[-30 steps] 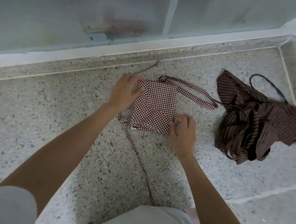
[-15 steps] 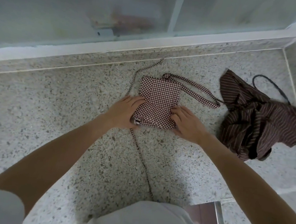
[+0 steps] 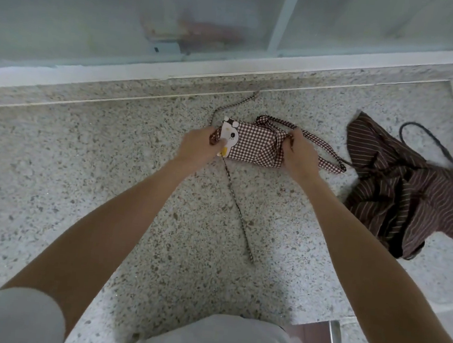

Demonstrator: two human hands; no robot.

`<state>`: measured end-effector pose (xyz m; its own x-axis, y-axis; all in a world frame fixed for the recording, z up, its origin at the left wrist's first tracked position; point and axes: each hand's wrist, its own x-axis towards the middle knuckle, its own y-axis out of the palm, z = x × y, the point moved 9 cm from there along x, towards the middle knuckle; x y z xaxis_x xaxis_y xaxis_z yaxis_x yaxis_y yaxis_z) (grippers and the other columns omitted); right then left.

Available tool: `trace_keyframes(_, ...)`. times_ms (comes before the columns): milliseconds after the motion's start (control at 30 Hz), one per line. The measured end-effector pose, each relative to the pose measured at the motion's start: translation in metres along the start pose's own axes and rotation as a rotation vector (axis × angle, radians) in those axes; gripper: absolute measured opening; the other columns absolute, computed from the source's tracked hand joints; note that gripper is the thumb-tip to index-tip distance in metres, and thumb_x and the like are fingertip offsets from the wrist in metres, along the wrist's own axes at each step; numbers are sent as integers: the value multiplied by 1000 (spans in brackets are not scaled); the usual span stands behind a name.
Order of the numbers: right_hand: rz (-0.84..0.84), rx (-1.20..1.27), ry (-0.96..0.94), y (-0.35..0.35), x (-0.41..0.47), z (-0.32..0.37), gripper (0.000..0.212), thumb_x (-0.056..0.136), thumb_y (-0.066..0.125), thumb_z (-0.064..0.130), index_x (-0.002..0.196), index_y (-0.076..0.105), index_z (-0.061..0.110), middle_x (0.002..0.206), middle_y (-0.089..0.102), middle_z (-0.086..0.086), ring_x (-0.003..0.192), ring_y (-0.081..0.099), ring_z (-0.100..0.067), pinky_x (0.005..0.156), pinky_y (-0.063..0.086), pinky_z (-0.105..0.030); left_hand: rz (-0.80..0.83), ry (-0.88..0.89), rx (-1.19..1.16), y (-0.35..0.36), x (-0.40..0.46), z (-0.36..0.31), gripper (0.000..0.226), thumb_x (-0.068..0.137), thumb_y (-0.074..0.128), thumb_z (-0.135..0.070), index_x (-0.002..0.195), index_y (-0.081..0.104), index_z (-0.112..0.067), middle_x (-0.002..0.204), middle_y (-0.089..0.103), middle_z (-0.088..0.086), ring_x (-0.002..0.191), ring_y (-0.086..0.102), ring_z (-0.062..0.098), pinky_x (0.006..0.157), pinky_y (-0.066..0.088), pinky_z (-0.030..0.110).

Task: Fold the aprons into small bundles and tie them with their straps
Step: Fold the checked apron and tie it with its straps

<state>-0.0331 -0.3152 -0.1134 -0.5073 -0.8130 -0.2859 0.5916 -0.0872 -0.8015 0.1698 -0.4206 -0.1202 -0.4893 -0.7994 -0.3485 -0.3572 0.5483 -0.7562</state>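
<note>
Nearest the body: pale clothing at the bottom edge, both forearms reaching forward over the speckled floor (image 3: pixel 52 182).

Between the arms, a thin checked strap (image 3: pixel 237 205) trails back toward the body from under the left hand, lying loose and fairly straight.

Left hand (image 3: pixel 198 148): fingers curled, gripping the left end of the checked apron (image 3: pixel 252 145), thumb over a white cartoon patch (image 3: pixel 230 138). Right hand (image 3: pixel 299 153): fingers curled round the right end of the same bundle, where the fabric bunches.

The apron sits directly between the two hands, already folded into a compact packet. Its long axis runs left to right, hand to hand; both hands are equally near, one at each end. Whether it is lifted or resting on the floor is hard to tell.

Beyond the left hand, a second thin strap (image 3: pixel 231 105) runs off toward the wall. A wider neck loop (image 3: pixel 321 152) spills out past the right hand.

Judgement: folding looks nearly done; tying comes next, and the near strap lies closest to the left hand.

Further right of the right hand, well apart: striped apron (image 3: pixel 406 188), crumpled, untouched, with a dark cord (image 3: pixel 427 138).

Farthest: frosted glass panel (image 3: pixel 124 9).
</note>
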Motion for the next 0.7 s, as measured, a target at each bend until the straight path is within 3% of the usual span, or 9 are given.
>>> trace_keyframes(100, -19, -89, 44, 2, 6, 0, 22, 99, 35, 19, 107, 47, 3, 83, 55, -7, 71, 51, -24, 59, 34, -31, -8, -92, -46, -1, 11, 8, 26, 94, 48, -23, 71, 50, -11, 62, 46, 0, 63, 46, 18, 45, 24, 19)
trace_keyframes(167, -24, -137, 54, 3, 6, -2, 22, 98, 37, 19, 108, 48, 2, 88, 59, -12, 76, 55, -28, 60, 35, -32, -5, -125, -89, -3, 16, 16, 28, 93, 47, -17, 65, 46, -12, 60, 47, -1, 62, 47, 20, 44, 27, 18)
trace_keyframes(233, -19, -152, 78, 3, 1, -6, 22, 97, 39, 18, 108, 49, 2, 91, 62, -15, 80, 57, -31, 61, 34, -32, -1, -156, -166, -9, 13, 25, 16, 93, 48, -19, 83, 59, -12, 70, 61, 2, 59, 55, 16, 46, 38, 13)
trace_keyframes(300, -3, -134, 123, 6, -11, -11, 21, 97, 40, 19, 108, 49, 3, 87, 61, -14, 73, 54, -28, 60, 35, -32, -15, -145, -163, -19, 5, 34, 19, 91, 53, -24, 106, 61, -15, 87, 65, 3, 68, 60, 16, 58, 47, 25)
trace_keyframes(367, 4, -81, 174, 10, -31, -17, 20, 97, 42, 19, 108, 49, 4, 83, 57, -10, 70, 51, -23, 59, 36, -31, -87, -30, 2, -32, -6, 35, 34, 86, 60, -26, 119, 56, -17, 111, 58, 6, 102, 55, 23, 84, 47, 37)
trace_keyframes(433, -6, 1, 228, 18, -55, -24, 18, 96, 44, 19, 107, 49, 5, 85, 56, -7, 70, 51, -20, 60, 37, -29, -194, 112, 126, -41, -27, 24, 42, 83, 63, -24, 123, 54, -17, 128, 49, 8, 124, 39, 29, 101, 35, 47)
trace_keyframes(533, -37, 188, 316, 41, -99, -31, 13, 96, 45, 17, 104, 48, 7, 88, 58, -7, 72, 55, -21, 61, 45, -33, -207, 233, 104, -34, -66, 2, 38, 83, 62, -20, 121, 56, -15, 129, 51, 7, 124, 41, 28, 103, 35, 46)
trace_keyframes(600, 25, 330, 368, 71, -128, -35, 7, 96, 44, 19, 101, 44, 13, 88, 63, -10, 72, 63, -26, 64, 54, -44, -142, 259, 86, -13, -94, -6, 35, 86, 61, -25, 119, 57, -16, 126, 53, 6, 121, 44, 27, 102, 37, 43)
trace_keyframes(700, 174, 453, 430, 111, -164, -32, 3, 96, 42, 25, 97, 41, 22, 87, 65, -11, 71, 66, -31, 63, 56, -51, -102, 250, 102, 20, -129, 2, 38, 86, 61, -37, 119, 56, -18, 125, 54, 4, 119, 46, 25, 101, 39, 43)
